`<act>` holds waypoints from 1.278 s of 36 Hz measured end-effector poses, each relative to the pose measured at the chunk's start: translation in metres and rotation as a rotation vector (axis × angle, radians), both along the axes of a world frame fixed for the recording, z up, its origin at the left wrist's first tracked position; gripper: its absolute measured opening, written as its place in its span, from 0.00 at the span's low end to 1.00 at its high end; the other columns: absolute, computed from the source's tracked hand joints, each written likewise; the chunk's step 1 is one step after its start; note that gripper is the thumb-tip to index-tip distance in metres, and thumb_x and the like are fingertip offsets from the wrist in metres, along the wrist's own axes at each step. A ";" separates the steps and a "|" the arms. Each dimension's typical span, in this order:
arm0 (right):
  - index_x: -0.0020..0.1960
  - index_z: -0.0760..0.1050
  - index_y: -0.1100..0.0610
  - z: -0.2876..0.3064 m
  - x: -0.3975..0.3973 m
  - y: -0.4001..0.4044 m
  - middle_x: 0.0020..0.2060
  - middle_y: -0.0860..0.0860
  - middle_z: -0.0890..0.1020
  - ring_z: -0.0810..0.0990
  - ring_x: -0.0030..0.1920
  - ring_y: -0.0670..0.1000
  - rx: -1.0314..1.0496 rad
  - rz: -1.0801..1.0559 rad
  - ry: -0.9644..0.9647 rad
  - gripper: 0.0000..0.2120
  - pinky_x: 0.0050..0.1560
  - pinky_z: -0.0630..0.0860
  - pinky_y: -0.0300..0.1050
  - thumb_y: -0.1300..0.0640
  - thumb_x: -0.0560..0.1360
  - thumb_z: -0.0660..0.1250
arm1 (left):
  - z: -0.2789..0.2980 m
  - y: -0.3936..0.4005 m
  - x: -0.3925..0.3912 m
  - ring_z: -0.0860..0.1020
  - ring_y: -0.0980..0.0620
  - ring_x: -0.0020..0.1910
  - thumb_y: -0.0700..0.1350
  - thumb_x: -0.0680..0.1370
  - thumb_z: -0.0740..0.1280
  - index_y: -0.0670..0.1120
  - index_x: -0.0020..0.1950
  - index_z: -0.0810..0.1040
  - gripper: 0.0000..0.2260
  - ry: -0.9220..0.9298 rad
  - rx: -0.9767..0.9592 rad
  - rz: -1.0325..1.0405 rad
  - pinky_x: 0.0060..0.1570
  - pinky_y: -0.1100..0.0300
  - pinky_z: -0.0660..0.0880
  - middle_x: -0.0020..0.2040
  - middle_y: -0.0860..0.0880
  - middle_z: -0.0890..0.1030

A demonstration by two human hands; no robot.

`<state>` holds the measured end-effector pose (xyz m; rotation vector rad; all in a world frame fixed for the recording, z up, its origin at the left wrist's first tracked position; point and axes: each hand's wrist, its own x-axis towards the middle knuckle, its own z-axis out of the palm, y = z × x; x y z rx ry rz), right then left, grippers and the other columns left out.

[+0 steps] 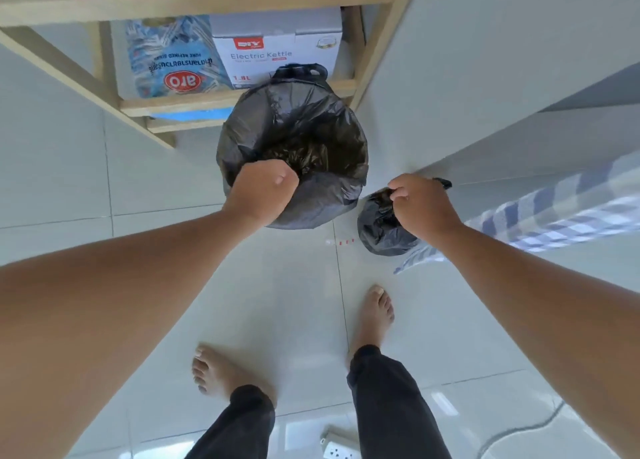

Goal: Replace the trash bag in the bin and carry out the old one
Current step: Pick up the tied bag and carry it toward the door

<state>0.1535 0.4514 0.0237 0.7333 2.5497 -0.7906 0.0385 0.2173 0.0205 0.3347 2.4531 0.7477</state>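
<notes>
New black liner (pixel 304 119) is draped over the bin (pixel 294 213) rim, with the left hand (pixel 263 188) fisted on its near edge. Just right of that hand, the right hand (pixel 420 204) pinches the neck of the tied old trash bag (pixel 381 230) (low beside the bin). Replacement looks nearly done; carrying out remains.
</notes>
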 end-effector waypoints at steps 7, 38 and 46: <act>0.66 0.72 0.58 -0.007 0.046 0.041 0.63 0.57 0.76 0.74 0.63 0.59 0.184 -0.145 -0.199 0.22 0.58 0.74 0.52 0.62 0.72 0.61 | -0.004 0.078 0.041 0.79 0.40 0.34 0.44 0.78 0.59 0.35 0.37 0.75 0.16 -0.269 0.126 -0.149 0.37 0.48 0.79 0.36 0.36 0.80; 0.41 0.75 0.60 0.040 0.033 -0.017 0.37 0.58 0.79 0.81 0.42 0.60 -0.043 0.359 -0.275 0.10 0.42 0.76 0.49 0.54 0.76 0.66 | 0.028 0.025 0.138 0.80 0.38 0.57 0.43 0.80 0.68 0.36 0.62 0.76 0.14 -0.678 0.123 0.396 0.55 0.44 0.81 0.59 0.37 0.79; 0.40 0.74 0.61 0.186 0.020 -0.118 0.39 0.62 0.81 0.83 0.43 0.63 -0.127 0.393 -0.228 0.12 0.46 0.81 0.59 0.53 0.77 0.67 | 0.187 -0.084 0.118 0.83 0.39 0.53 0.44 0.80 0.66 0.44 0.51 0.78 0.04 -0.489 0.112 0.370 0.51 0.45 0.82 0.51 0.40 0.82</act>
